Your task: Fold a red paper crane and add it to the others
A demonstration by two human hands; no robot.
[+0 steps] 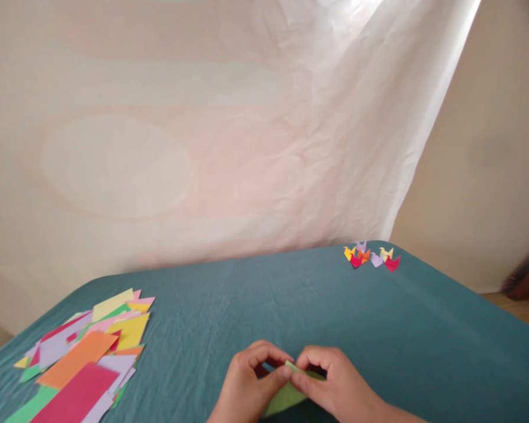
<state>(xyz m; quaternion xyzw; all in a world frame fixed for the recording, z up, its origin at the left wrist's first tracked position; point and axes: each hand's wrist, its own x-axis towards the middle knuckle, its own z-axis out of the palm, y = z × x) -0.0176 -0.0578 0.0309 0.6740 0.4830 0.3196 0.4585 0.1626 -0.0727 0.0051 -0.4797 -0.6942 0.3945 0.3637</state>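
A light green sheet of paper (285, 399) is held between both hands at the near edge of the table, partly hidden by the fingers. My left hand (251, 379) pinches its upper edge from the left, thumb and forefinger pressed together. From the right, my right hand (330, 376) pinches the same edge, its thumb close beside the left thumb. A corner of the paper shows between the fingertips. The fold under the fingers is too small to make out.
A loose heap of coloured paper sheets (77, 358) lies on the left of the green-clothed table (229, 311). Several small folded paper birds (392, 263) stand near the far right corner. Behind the table hangs a pale cloth (255, 147).
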